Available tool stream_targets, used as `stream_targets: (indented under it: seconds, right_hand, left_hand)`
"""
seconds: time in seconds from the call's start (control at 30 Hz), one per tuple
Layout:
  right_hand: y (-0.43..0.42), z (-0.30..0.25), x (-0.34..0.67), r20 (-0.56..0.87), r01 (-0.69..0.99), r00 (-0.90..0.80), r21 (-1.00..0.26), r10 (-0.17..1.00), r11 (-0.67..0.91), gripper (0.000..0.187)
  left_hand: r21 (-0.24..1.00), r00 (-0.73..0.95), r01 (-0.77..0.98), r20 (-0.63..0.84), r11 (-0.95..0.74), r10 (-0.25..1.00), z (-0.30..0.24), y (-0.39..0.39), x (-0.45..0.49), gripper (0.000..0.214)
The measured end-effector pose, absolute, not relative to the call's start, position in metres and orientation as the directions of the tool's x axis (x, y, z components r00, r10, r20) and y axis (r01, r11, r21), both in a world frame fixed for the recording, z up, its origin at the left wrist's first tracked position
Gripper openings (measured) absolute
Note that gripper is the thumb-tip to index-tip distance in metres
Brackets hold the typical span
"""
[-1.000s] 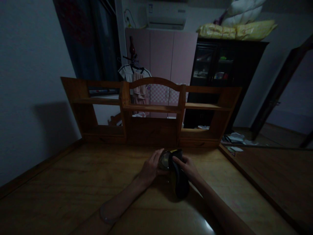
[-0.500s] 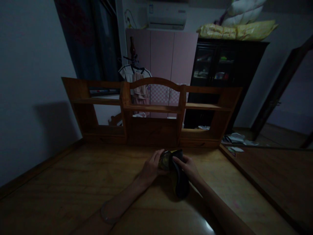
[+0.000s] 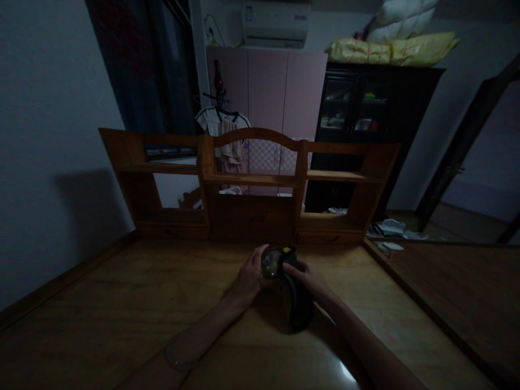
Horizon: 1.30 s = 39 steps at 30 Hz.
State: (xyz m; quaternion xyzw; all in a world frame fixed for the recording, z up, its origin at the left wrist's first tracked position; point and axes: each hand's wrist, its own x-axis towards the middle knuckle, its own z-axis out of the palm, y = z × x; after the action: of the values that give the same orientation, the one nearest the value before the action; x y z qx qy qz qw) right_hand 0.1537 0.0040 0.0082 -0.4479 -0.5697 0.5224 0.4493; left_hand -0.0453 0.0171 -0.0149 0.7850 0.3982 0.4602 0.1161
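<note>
A: What does the left hand (image 3: pixel 249 277) have?

B: A round, glassy-looking object (image 3: pixel 271 262). The hand curls around its left side and grips it. The room is too dim for me to say what it is.

A: And the right hand (image 3: pixel 312 279)?

B: That one grips a black item (image 3: pixel 300 313) near its upper end, thumb on top. I see a small yellow patch at that end; the rest bends down towards the person and finishes in a rounded tip.

A: Do the two things meet?

B: They look pressed together, the black item along the round object's right edge. Both are over the middle of the wooden table (image 3: pixel 154 309). Whether they touch its surface, I cannot tell.

A: What stands around them?

B: A wooden shelf unit (image 3: pixel 252 179) rises at the table's far side. Past it are hanging clothes (image 3: pixel 231 143), a pink wardrobe (image 3: pixel 266 92) below an air conditioner (image 3: pixel 275 24), and a dark cabinet (image 3: pixel 410 103) carrying yellow bundles (image 3: pixel 422 49).
</note>
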Motion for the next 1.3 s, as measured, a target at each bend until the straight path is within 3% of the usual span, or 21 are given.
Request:
stream_targets:
  seconds: [0.33, 0.73, 1.03, 1.3]
  right_hand:
    - [0.01, 0.001, 0.156, 0.12, 0.134, -0.197, -0.98, 0.973, 0.148, 0.05]
    - [0.01, 0.0, 0.154, 0.17, 0.111, -0.153, -0.976, 0.974, 0.187, 0.048]
    - [0.003, 0.01, 0.153, 0.092, 0.038, -0.236, -0.994, 0.967, 0.104, 0.048]
    - [0.0, 0.011, 0.153, 0.127, 0.08, -0.241, -0.985, 0.962, 0.15, 0.051]
  left_hand:
    - [0.54, 0.246, 0.521, 0.646, -0.661, 0.722, -0.012, 0.016, -0.044, 0.081]
    - [0.559, 0.235, 0.512, 0.639, -0.652, 0.733, -0.009, 0.014, -0.045, 0.081]
    - [0.588, 0.188, 0.492, 0.649, -0.642, 0.738, -0.008, 0.013, -0.043, 0.08]
    - [0.579, 0.207, 0.522, 0.626, -0.626, 0.752, -0.012, 0.016, -0.046, 0.086]
